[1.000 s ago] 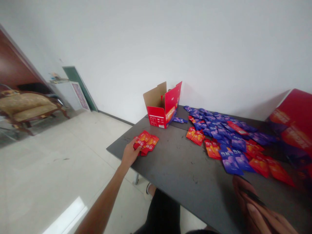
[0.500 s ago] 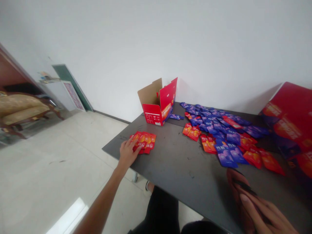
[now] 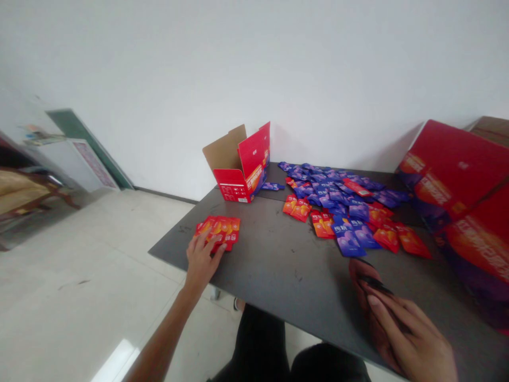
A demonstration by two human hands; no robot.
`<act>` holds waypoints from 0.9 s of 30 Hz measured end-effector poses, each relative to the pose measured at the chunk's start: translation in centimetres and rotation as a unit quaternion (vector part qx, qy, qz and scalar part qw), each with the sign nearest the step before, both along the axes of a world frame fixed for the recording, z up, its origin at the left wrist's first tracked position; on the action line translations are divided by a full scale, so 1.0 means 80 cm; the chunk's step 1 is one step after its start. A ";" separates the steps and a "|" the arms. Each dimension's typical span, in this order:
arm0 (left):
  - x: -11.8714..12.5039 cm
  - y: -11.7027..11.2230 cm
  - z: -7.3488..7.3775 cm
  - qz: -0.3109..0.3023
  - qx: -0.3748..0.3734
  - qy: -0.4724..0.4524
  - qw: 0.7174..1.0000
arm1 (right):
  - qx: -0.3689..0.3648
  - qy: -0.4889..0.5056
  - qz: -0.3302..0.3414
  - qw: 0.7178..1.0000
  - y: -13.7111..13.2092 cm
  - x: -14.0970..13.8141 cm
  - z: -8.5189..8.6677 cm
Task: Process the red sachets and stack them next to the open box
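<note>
My left hand (image 3: 200,259) reaches to the table's left corner, its fingers spread and resting on a small stack of red packets (image 3: 221,228). My right hand (image 3: 401,329) lies low at the near right edge of the dark table (image 3: 286,265), fingers pressed together around a thin dark thing (image 3: 376,285) that I cannot make out. A pile of blue and red packets (image 3: 342,212) covers the far right part of the table. An open red carton (image 3: 238,167) stands at the back left with its flaps up.
Large red boxes (image 3: 457,180) lean at the table's right side. Pale floor (image 3: 79,276) lies to the left, with a wooden sofa (image 3: 24,196) and framed boards (image 3: 87,154) against the white wall. My dark-trousered legs (image 3: 262,345) are under the near table edge.
My left hand went from pinching the red stack to lying on it with fingers spread. The view swung to the right, so more of the red boxes shows. My right hand stays low.
</note>
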State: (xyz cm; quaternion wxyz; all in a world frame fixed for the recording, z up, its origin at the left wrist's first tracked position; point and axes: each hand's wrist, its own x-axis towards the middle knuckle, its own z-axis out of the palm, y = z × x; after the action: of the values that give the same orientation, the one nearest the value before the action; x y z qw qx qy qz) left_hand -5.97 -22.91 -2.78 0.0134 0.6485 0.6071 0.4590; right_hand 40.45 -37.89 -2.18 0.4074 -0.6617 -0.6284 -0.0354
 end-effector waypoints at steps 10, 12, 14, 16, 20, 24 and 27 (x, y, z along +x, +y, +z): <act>0.278 0.045 0.056 -0.288 -0.188 0.093 0.934 | -0.024 0.063 0.035 0.997 -0.002 -0.009 0.010; 0.318 0.080 0.054 -0.261 -0.205 0.095 0.938 | -0.024 0.077 0.043 0.996 -0.002 -0.009 0.010; 0.348 0.107 0.051 -0.226 -0.224 0.092 0.943 | -0.029 0.087 0.045 0.995 -0.002 -0.009 0.010; 0.370 0.123 0.046 -0.201 -0.245 0.087 0.945 | -0.038 0.096 0.048 0.994 -0.001 -0.009 0.009; 0.396 0.136 0.036 -0.186 -0.289 0.069 0.937 | -0.051 0.117 0.065 0.990 0.003 -0.009 0.008; 0.405 0.143 0.027 -0.194 -0.314 0.031 0.929 | -0.059 0.130 0.072 0.987 0.004 -0.008 0.007; 0.402 0.146 0.025 -0.208 -0.320 -0.012 0.924 | -0.054 0.131 0.069 0.987 0.003 -0.007 0.007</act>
State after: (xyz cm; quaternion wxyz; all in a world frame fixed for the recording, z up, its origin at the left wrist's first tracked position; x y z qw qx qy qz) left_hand 26.21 -11.26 -0.78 0.3231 0.7158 0.5728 0.2350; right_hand 39.86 -37.64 -1.61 0.4517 -0.6367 -0.6145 0.1136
